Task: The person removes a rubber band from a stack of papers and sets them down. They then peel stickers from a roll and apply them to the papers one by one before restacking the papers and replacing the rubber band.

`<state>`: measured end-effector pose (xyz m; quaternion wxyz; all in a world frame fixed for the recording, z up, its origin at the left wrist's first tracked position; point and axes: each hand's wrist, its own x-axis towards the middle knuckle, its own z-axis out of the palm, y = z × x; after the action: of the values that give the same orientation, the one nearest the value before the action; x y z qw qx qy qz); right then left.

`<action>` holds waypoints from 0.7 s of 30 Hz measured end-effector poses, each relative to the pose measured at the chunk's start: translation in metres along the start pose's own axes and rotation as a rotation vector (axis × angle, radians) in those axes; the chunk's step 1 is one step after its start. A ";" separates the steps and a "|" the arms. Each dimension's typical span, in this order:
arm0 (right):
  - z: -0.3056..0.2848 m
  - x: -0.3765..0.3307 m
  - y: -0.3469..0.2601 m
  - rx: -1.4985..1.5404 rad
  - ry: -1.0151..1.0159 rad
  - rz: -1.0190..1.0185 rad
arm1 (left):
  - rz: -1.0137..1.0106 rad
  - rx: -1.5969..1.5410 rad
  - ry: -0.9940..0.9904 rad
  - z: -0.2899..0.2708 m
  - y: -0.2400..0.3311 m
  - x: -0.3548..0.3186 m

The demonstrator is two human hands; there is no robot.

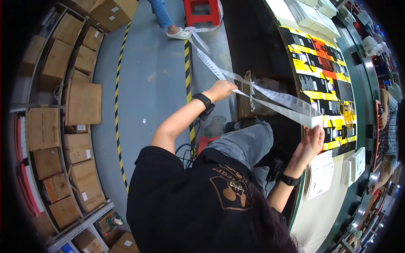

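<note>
A long white strip of printed labels [283,100] stretches between my hands in folded lengths. My left hand [220,89], with a black watch on its wrist, is closed around the strip above the floor. At the table edge, my right hand [311,145] pinches the other end between thumb and fingers; a black band circles that wrist. From my left hand the strip runs away to the floor near a red stool [202,17]. Beside my right hand, black and yellow packages [320,82] lie in rows on the table.
Stacks of white sheets or flat cartons [321,175] lie on the table [322,211]. Shelves of cardboard boxes [86,179] line the left. Another person's shoe [179,34] is by the strip on the floor. A co-worker's arms [384,109] show at far right.
</note>
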<state>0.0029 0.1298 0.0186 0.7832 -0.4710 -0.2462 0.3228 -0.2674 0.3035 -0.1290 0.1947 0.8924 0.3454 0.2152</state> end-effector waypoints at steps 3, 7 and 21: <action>-0.003 -0.003 -0.001 0.004 0.038 0.010 | -0.016 0.002 -0.050 -0.001 0.003 0.003; -0.017 -0.005 -0.006 0.018 0.060 0.036 | 0.072 -0.040 0.102 0.009 0.001 0.001; 0.022 0.009 -0.055 0.131 -0.100 -0.018 | -0.142 -0.688 -0.253 0.006 0.058 0.002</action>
<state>0.0089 0.1304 0.0785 0.8019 -0.3997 -0.2678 0.3544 -0.2316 0.2640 -0.1045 0.5386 0.7682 0.2873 0.1928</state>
